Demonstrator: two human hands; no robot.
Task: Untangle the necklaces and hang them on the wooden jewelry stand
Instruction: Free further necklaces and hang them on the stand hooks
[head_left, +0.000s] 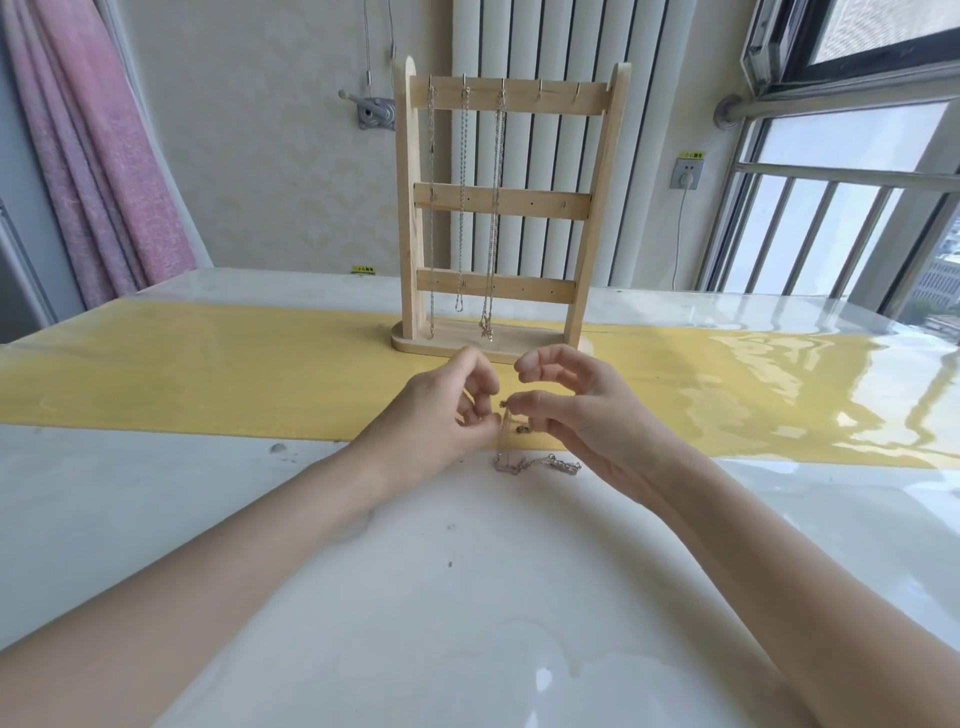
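Between both hands, thin silver necklace (524, 460), tangled, trailing onto white table (415, 597)

Pink curtain (98, 156), white radiator (535, 52), bright window (841, 197)

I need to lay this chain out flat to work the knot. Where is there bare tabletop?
Bare: the white table between the forearms, and the yellow runner left of the wooden stand. Crowded: around both hands and the chain.

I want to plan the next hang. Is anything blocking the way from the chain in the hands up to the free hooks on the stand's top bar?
Nothing visible does. The chain, pinched between left hand and right hand, has open air up to the stand; its two rightmost hooks hang bare.
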